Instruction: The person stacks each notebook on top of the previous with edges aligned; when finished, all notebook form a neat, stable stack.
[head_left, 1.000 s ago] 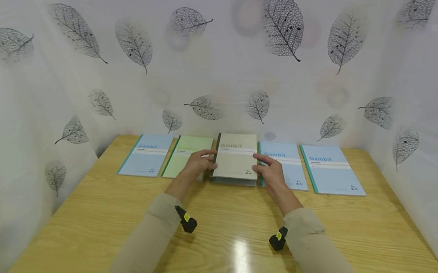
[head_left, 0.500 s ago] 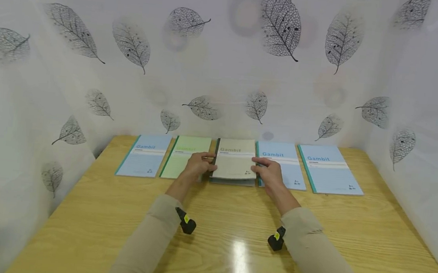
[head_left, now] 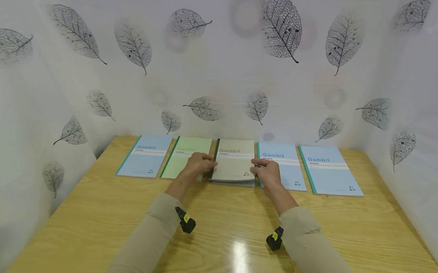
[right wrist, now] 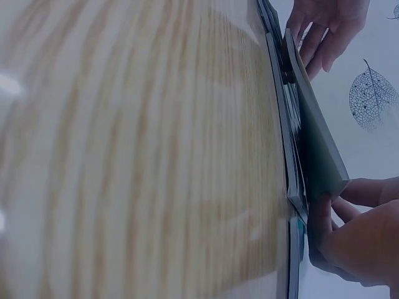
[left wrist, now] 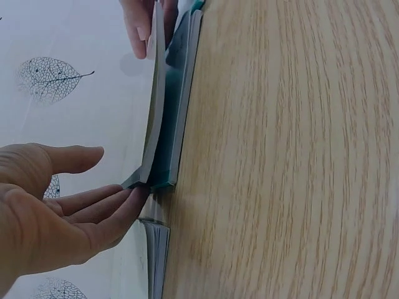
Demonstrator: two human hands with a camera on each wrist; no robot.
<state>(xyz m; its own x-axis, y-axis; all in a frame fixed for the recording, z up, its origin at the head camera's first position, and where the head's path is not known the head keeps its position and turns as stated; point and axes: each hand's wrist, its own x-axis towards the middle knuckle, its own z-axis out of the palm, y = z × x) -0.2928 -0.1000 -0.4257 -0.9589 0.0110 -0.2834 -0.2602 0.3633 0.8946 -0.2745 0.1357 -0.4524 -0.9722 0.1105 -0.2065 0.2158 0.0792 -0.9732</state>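
Observation:
The beige notebook (head_left: 234,162) with a dark spine lies over another notebook (left wrist: 177,118) in the middle of a row, its near edge raised off it. My left hand (head_left: 199,164) is at its left side; in the left wrist view the fingertips (left wrist: 134,194) touch the spine edge from below, with the thumb lifted away. At the right side, my right hand (head_left: 268,173) pinches the edge, thumb below and a finger above in the right wrist view. Most of the lower notebook is hidden.
On the left lie a blue notebook (head_left: 143,158) and a green notebook (head_left: 188,146). Two blue notebooks, one nearer (head_left: 285,160) and one farther right (head_left: 328,173), lie on the other side. A leaf-patterned curtain (head_left: 226,58) rises behind the wooden table (head_left: 223,251).
The beige notebook has come down toward the notebook beneath it, narrowing the gap at the near edge. My left thumb has come away from it, while the right hand keeps its hold.

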